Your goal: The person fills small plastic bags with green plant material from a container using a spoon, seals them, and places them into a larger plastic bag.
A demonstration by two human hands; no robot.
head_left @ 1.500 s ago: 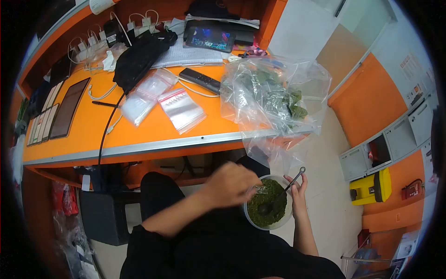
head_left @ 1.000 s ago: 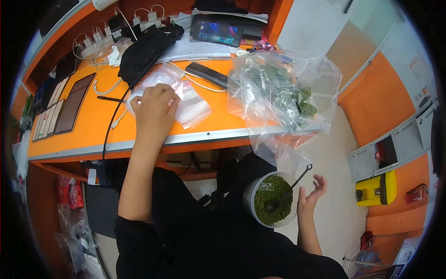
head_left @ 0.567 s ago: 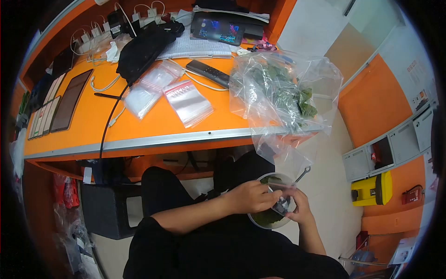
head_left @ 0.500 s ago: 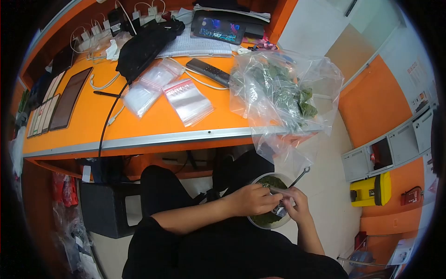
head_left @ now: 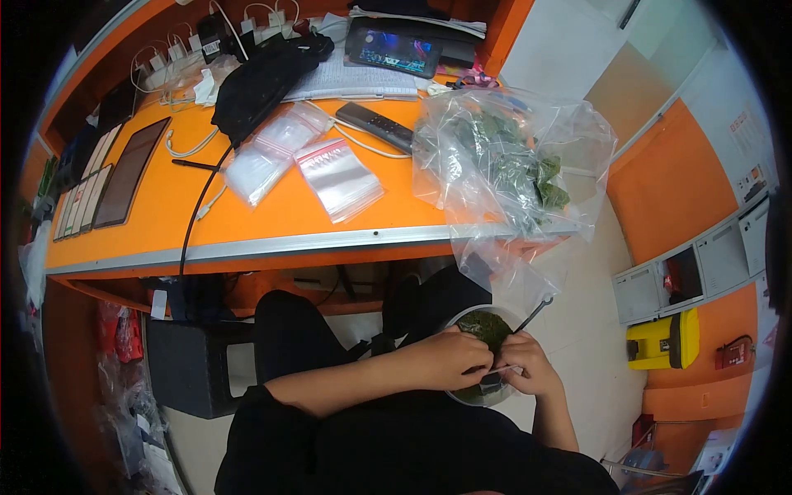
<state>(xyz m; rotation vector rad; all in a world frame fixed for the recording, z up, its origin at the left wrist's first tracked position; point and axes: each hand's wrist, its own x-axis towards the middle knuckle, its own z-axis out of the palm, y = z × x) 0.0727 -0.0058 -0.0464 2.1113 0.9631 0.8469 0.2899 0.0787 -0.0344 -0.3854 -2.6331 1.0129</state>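
A white bowl (head_left: pixel 468 313) with dark green crumbled leaf in it sits near my lap. Over the bowl, my left hand (head_left: pixel 452 360) is closed, fingers curled in, on one side of a small plastic bag (head_left: pixel 501 370). Closed on the other side of that bag is my right hand (head_left: pixel 530 365). Only the bag's thin pale edge shows between the hands; the rest is hard to make out. A dark-handled spoon (head_left: pixel 536 313) leans out of the bowl past my right fingers.
On the orange desk (head_left: pixel 165 214) lie clear zip bags (head_left: pixel 340 180), a remote (head_left: pixel 374 124), phones (head_left: pixel 82 198), a tablet (head_left: pixel 132 173) and a black pouch (head_left: pixel 264 87). A large clear bag of green leaves (head_left: pixel 511 157) overhangs the desk edge. A black stool (head_left: pixel 190 363) stands left.
My hands have shifted slightly down, and the small bag's edge now stretches between them. My left fingers have curled in more. The whole view has moved a little.
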